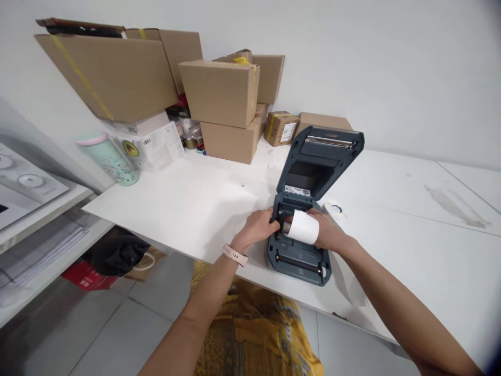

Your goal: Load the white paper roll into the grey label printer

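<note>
A dark grey label printer [298, 263] stands on the white table with its lid [332, 172] raised. My right hand [327, 230] is closed around a white paper roll [306, 227], which is inside the printer's bay; part of the roll is hidden by the fingers. My left hand [259, 227] grips the printer's left side wall, thumb reaching inside by the roll holder, near the roll's left end. Its fingertips are partly hidden. A black roller [299, 262] lies across the front of the bay.
Cardboard boxes [219, 94] are stacked along the wall, with a small taped box [281, 129] behind the printer. A mint tumbler [113, 159] stands at the table's left end. Right of the printer lies a white round item [332, 209]. A shelf unit [84, 196] is at far left.
</note>
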